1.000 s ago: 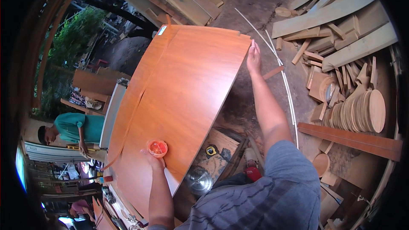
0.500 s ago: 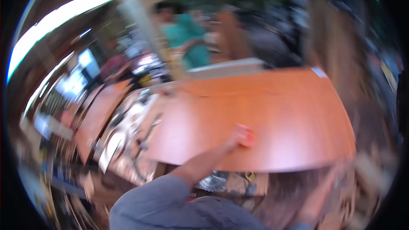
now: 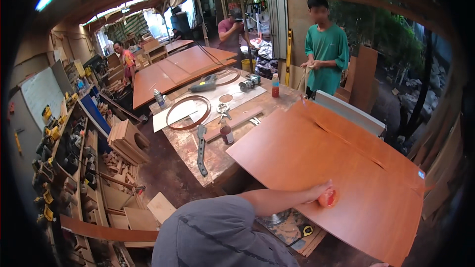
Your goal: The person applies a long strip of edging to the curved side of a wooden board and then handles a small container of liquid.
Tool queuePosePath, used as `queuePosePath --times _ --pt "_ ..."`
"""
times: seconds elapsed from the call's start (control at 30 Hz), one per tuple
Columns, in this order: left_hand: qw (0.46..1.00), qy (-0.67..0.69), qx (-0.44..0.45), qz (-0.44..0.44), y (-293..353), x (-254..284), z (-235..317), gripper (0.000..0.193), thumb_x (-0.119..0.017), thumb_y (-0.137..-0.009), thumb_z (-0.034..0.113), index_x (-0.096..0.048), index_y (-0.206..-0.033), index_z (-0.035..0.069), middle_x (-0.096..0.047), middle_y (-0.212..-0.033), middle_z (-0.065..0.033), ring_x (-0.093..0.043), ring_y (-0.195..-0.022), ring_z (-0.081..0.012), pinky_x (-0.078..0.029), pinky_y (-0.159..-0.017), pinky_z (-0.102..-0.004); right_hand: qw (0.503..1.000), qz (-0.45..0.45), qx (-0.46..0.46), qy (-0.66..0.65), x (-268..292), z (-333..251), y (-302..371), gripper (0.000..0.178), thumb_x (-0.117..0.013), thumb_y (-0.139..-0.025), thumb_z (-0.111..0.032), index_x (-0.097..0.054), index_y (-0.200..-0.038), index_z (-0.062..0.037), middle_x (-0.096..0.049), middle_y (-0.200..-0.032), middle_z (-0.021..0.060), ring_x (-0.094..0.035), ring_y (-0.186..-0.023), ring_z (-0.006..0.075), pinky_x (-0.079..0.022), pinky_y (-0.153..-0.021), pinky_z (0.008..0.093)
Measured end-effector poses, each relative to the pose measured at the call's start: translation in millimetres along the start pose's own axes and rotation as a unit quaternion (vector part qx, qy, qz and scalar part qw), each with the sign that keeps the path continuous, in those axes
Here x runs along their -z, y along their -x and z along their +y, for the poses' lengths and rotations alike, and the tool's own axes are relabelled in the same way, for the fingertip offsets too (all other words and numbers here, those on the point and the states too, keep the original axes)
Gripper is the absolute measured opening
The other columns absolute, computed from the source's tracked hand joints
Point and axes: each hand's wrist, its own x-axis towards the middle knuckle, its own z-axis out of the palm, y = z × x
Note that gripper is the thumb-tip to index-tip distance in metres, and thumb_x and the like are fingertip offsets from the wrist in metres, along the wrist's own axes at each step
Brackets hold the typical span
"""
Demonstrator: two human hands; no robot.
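A large orange-brown laminate board [image 3: 346, 168] lies across the right half of the view. My left hand [image 3: 319, 194] rests on its near edge, fingers closed over a small red round pad [image 3: 328, 199] pressed against the surface. My left forearm [image 3: 277, 200] reaches to it from my grey-sleeved shoulder [image 3: 217, 237]. My right hand is out of the picture.
A workbench [image 3: 208, 153] left of the board carries a wooden ring [image 3: 188, 112], a power tool [image 3: 203, 86], bottles and a metal clamp. A person in a green shirt [image 3: 325, 49] stands behind the board; two others work farther back. Tool shelves [image 3: 59, 158] line the left wall.
The view has swung from the board's far end round to the workshop interior. My left hand stays on the red pad. My right hand, earlier on the board's far edge, has left the view.
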Motion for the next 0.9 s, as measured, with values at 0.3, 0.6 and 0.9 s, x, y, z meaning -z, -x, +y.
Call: queuePosePath --times 0.3,0.6,0.9 --pt "0.997 -0.014 0.062 -0.043 198 142 76 0.063 -0.030 -0.094 0.061 -0.058 -0.105 0.005 -0.066 -0.097 -0.0060 -0.063 -0.085 -0.0150 -0.052 -0.077 -0.0298 0.936 -0.349 -0.032 0.004 -50 -105 112 0.045 -0.049 -0.095 -0.029 -0.041 -0.135 -0.0092 -0.054 -0.122 0.0188 -0.054 -0.103 0.0270 -0.045 -0.081 0.0378" --pt "0.951 0.263 -0.125 0.108 351 210 83 0.071 -0.021 -0.093 0.063 -0.048 -0.128 0.007 -0.056 -0.123 -0.0061 -0.053 -0.115 -0.0181 -0.041 -0.100 -0.0351 0.648 -0.725 -0.124 0.197 -102 -183 194 0.048 -0.055 -0.093 -0.028 -0.040 -0.137 -0.0127 -0.056 -0.119 0.0181 -0.058 -0.095 0.0250 -0.049 -0.073 0.0366" --pt "0.942 0.251 -0.177 0.133 410 273 115 0.075 -0.022 -0.088 0.070 -0.048 -0.127 0.011 -0.059 -0.118 -0.0095 -0.060 -0.105 -0.0258 -0.053 -0.080 -0.0351 0.605 -0.764 0.225 0.027 -263 -306 306 0.058 -0.069 -0.081 -0.026 -0.047 -0.127 0.0010 -0.048 -0.129 0.0239 -0.046 -0.121 0.0373 -0.038 -0.101 0.0400"
